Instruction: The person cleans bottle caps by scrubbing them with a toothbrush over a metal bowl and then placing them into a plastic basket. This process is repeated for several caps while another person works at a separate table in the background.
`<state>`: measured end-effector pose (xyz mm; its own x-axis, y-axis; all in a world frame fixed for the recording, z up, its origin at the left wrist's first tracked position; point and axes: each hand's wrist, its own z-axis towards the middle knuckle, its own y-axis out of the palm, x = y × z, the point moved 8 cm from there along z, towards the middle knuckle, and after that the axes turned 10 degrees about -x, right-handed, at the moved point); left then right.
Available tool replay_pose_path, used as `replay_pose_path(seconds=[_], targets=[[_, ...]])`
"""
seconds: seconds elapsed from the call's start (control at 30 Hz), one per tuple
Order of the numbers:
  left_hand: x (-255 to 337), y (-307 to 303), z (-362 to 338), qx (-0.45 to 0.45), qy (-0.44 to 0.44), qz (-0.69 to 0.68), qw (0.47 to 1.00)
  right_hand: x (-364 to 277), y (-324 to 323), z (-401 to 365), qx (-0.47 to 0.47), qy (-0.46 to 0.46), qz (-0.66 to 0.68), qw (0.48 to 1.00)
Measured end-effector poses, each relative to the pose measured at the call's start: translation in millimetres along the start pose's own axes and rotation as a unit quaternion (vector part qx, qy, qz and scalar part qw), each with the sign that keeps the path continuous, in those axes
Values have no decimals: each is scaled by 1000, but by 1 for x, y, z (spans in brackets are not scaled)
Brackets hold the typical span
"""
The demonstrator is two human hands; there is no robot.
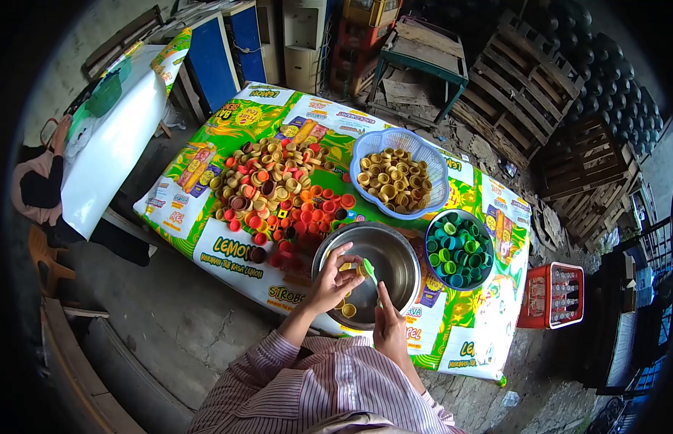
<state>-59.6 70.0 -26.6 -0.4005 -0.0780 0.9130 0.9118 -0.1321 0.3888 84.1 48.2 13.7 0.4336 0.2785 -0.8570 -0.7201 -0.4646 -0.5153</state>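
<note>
At the near edge, the wearer's striped shirt [293, 394] is cut off by the bottom of the view. Just beyond it, both hands are over a metal bowl [406, 289] at the near side of the surface [481, 340], which has a bright printed cover. The left hand [335, 286] pinches a small yellow cap [361, 269] above the bowl; its fingers hide part of the cap. The right hand [391, 325] is curled around a slim tool [370, 268], index finger stretched along it; the tool's green end is at the cap, while the fingers cover the rest, so its kind is hard to tell. A few yellow caps [349, 310] lie inside the bowl, partly behind the left hand. To the right, a round container of green caps [459, 249] stands near the bowl. Further back are a heap of red and tan caps [278, 181], too crowded to count, and a pale blue basket [439, 163] of tan caps. Beyond the surface's right end is a red crate [552, 295], its contents unclear. At far left, another person [38, 184] is partly lost in the dark rim; wooden pallets [521, 79] lean at the back.
</note>
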Motion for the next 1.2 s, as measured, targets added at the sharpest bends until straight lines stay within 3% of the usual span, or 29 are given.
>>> replay_pose_path(seconds=[0.37, 0.4, 0.5, 0.57, 0.7, 0.97, 1.03, 1.2], targets=[[-1, -4, 1, -6, 2, -2, 1000, -11, 4, 2, 39, -22, -28, 999], [0, -3, 1, -8, 13, -14, 1000, -13, 7, 0, 6, 21, -36, 999], [2, -5, 0, -8, 21, 9, 1000, -13, 9, -1, 9, -7, -42, 999], [0, -5, -1, -11, -16, 0, 1000, -16, 4, 1, 46, -12, -24, 999], [8, -7, 1, -54, 19, -41, 998, -27, 9, -2, 29, -9, -63, 998], [-12, -14, 4, -87, -56, -86, 991, -40, 13, -1, 52, -10, -81, 995], [-16, -13, 7, -99, -77, -43, 991, -30, 13, 2, 63, 23, -59, 996], [-28, -15, 7, -126, -98, -107, 981, -29, 22, -1, 53, 58, -41, 996]])
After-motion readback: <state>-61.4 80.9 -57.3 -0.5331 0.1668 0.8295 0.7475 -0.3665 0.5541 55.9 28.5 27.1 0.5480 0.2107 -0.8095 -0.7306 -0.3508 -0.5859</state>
